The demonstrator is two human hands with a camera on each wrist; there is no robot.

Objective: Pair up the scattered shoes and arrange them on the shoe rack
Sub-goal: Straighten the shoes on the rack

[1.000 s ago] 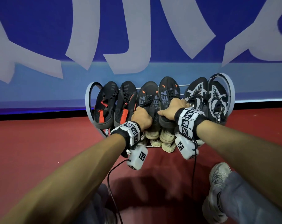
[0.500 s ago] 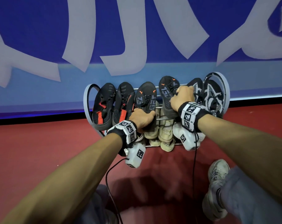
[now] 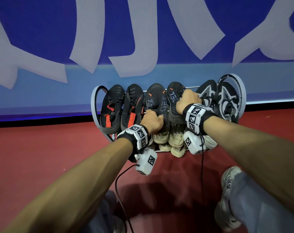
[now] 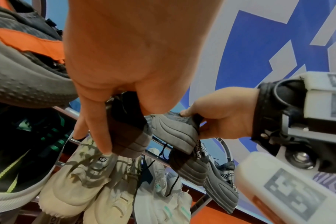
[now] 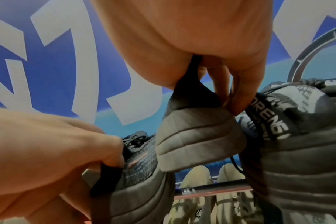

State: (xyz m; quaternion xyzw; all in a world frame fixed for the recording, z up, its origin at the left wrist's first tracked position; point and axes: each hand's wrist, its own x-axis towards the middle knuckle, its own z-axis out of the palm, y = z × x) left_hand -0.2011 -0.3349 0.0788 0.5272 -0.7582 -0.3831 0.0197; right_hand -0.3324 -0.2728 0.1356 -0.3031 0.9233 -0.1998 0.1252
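A metal shoe rack (image 3: 93, 105) with round grey ends stands against the blue wall. In the middle of its top tier sit two dark grey shoes with orange marks. My left hand (image 3: 153, 121) grips the heel of the left one (image 3: 155, 100); the left wrist view shows the fingers (image 4: 104, 136) curled round that heel (image 4: 128, 136). My right hand (image 3: 187, 102) pinches the heel collar of the right one (image 3: 174, 98), and the right wrist view shows its fingers (image 5: 238, 97) on that heel (image 5: 197, 136). Both shoes point toe-up at the wall.
A black and red pair (image 3: 114, 108) fills the top tier's left, a black and white pair (image 3: 227, 101) its right. Beige shoes (image 3: 175, 140) and pale shoes sit on the lower tier. Red floor lies in front, with my own foot (image 3: 228, 195) at the lower right.
My right hand has moved up and back toward the wall, taking its dark shoe further onto the top tier. My left hand has stayed at the other shoe's heel.
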